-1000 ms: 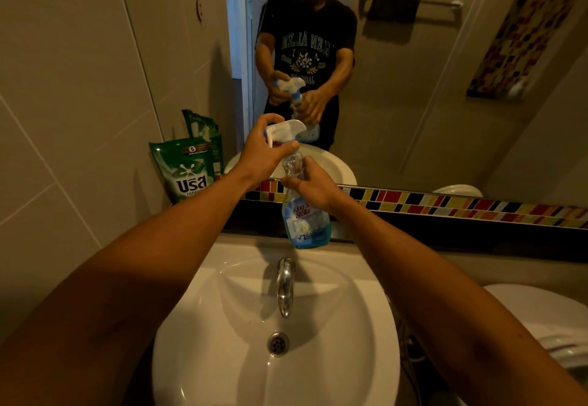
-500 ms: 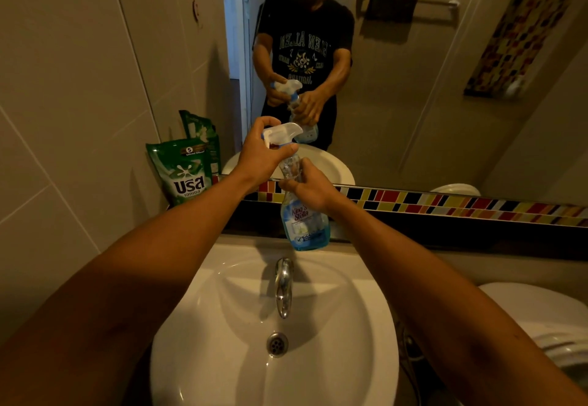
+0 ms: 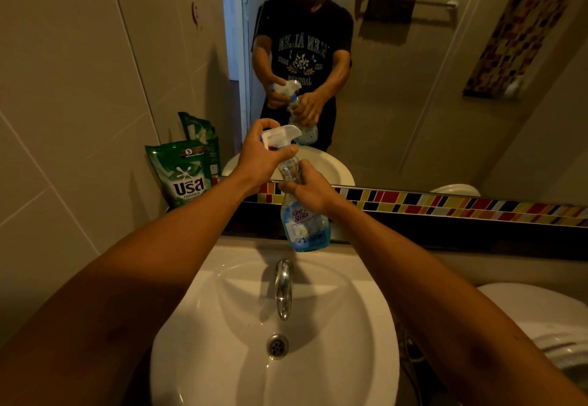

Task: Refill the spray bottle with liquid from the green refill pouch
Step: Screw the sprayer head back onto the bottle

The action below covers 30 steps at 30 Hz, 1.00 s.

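Note:
I hold a clear spray bottle [image 3: 304, 224] with a little blue liquid at its bottom upright above the back of the sink. My right hand [image 3: 310, 190] grips its neck. My left hand [image 3: 261, 155] is closed around the white trigger head [image 3: 281, 135] on top. The green refill pouch [image 3: 184, 173] stands upright on the ledge at the left, leaning against the tiled wall, apart from both hands.
A white sink [image 3: 222, 326] with a chrome tap [image 3: 283, 288] and drain lies below the bottle. A mirror [image 3: 413, 87] with a coloured mosaic strip [image 3: 445, 205] faces me. A white toilet [image 3: 541, 319] stands at the right. Tiled wall at the left.
The bottle and both hands have stayed almost in place above the sink; my left hand has shifted slightly on the trigger head. The pouch has not moved.

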Each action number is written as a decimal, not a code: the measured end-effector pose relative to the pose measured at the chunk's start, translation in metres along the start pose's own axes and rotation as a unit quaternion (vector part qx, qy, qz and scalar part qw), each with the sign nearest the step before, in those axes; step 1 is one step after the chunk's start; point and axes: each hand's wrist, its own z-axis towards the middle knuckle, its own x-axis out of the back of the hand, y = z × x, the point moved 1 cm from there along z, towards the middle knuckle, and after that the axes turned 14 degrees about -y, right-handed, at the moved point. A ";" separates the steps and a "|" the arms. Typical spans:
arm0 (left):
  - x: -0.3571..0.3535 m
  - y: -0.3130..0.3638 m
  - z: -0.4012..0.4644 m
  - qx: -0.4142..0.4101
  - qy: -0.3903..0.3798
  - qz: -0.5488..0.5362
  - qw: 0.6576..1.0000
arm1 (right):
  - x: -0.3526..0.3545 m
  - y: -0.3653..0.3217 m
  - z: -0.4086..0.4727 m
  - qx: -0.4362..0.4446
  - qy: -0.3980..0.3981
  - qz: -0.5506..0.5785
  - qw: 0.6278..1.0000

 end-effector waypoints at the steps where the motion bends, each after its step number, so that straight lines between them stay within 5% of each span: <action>1: 0.001 0.002 0.000 0.002 -0.009 -0.006 1.000 | 0.001 0.001 0.000 0.001 -0.002 0.009 1.000; 7: 0.008 0.006 0.001 0.036 -0.067 -0.007 0.997 | 0.004 0.004 0.001 -0.002 -0.024 0.062 0.998; 16: -0.004 0.005 -0.003 0.021 0.013 0.015 1.000 | 0.003 0.001 0.000 -0.007 -0.005 -0.002 1.000; 24: -0.002 0.004 -0.002 0.038 -0.042 0.028 0.998 | 0.004 0.007 -0.002 -0.011 0.000 0.021 1.000; 30: -0.010 0.004 -0.005 0.025 0.007 0.033 0.999 | 0.001 0.003 -0.001 -0.009 -0.001 0.001 1.000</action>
